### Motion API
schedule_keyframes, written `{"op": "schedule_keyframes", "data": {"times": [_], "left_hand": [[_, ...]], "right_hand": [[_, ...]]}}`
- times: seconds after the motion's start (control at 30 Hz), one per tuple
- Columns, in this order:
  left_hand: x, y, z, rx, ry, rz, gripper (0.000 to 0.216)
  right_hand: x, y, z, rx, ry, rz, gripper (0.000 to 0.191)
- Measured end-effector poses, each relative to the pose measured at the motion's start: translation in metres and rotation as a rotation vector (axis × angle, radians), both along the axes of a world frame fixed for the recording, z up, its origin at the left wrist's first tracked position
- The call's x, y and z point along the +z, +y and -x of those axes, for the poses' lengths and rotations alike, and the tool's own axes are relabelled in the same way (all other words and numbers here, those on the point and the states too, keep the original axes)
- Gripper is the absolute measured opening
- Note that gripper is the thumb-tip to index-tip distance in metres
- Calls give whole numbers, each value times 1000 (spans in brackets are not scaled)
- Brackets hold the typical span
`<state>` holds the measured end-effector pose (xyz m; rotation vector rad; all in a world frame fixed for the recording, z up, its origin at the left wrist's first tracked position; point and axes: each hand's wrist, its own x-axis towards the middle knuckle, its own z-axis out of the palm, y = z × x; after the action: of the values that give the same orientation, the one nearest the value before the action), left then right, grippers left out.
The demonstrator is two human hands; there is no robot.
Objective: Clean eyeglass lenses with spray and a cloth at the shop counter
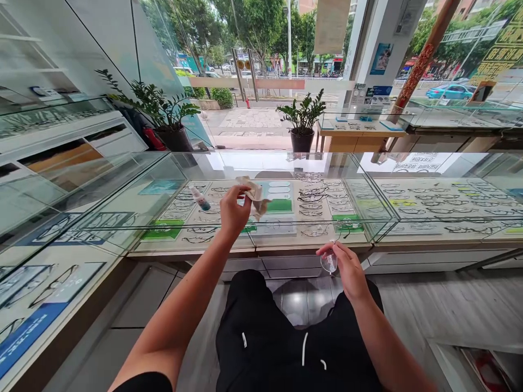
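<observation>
My left hand [236,211] pinches a crumpled beige cloth [256,197], holding it above the glass top of the display case. Lower and to the right, my right hand [345,265] is closed on a pair of eyeglasses [329,263]; a clear lens hangs below the fingers and part of the frame is hidden behind them. The glasses are in front of the case's near edge, apart from the cloth. A small spray bottle [200,198] with a white top and bluish base stands on the glass, left of my left hand.
The glass display case [212,163] stretches across in front of me, with rows of eyeglass frames [312,195] inside. Another glass case [44,305] runs along the left. Potted plants [302,122] stand beyond the counter by the window. My knees are close under the case's edge.
</observation>
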<state>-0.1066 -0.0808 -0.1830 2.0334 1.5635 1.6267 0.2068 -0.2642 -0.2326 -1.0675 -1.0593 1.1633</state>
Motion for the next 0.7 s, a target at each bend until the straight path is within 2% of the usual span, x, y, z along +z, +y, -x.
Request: {"op": "schedule_keyframes", "data": {"times": [0.07,0.17,0.27,0.37,0.47,0.6,0.7], "left_hand": [[6,-23,-10,-101,-86,-24,20],[9,-61,-30,-239,-186,31,17],[2,-96,-49,-311,-207,91,15],[-14,-123,-64,-327,-196,141,18],[-30,-140,-75,-311,-205,187,19],[-48,-152,-84,-327,-289,252,19],[-59,-157,-90,-369,-446,301,38]], "right_hand": [[7,2,5,30,9,0,39],[22,4,16,116,12,-33,40],[34,5,30,223,13,-62,40],[39,6,43,295,52,-77,39],[33,4,51,322,45,-61,41],[15,0,54,303,-11,5,42],[2,-3,54,266,-40,41,41]]}}
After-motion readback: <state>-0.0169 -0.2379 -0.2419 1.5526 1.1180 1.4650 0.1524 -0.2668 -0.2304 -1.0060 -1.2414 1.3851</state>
